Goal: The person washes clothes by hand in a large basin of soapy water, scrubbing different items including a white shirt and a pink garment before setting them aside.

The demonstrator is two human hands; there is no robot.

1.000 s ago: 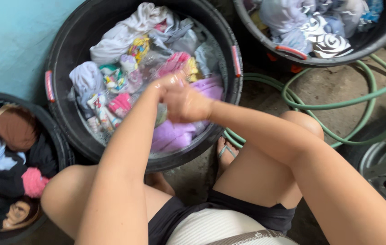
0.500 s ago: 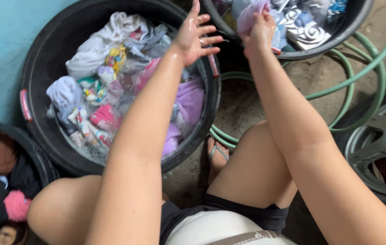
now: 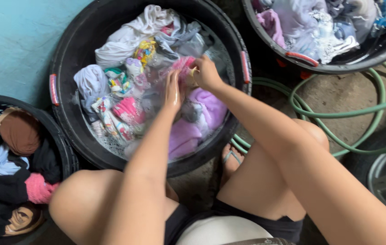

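Both hands have been brought back down from the upper tub into the large round black plastic basin [image 3: 66, 77]. A wet pink garment [image 3: 184, 67] is pinched in the closed right hand [image 3: 206, 72], while the left hand [image 3: 173, 88], fingers extended, is pressed flat against it, steadying the cloth over the soapy water.

**Concrete floor, three tubs and a hose**

So everything sits on a bare, stained concrete floor [image 3: 338, 104]. Big black tub [image 3: 66, 131] of wet clothes in the middle, another black tub [image 3: 333, 68] top right, and a dark basket [image 3: 59, 145] of clothes at the left, just beside the middle tub. Green hose [image 3: 338, 111] coils on the floor between the two tubs. Sandalled foot [image 3: 232, 159] there too.
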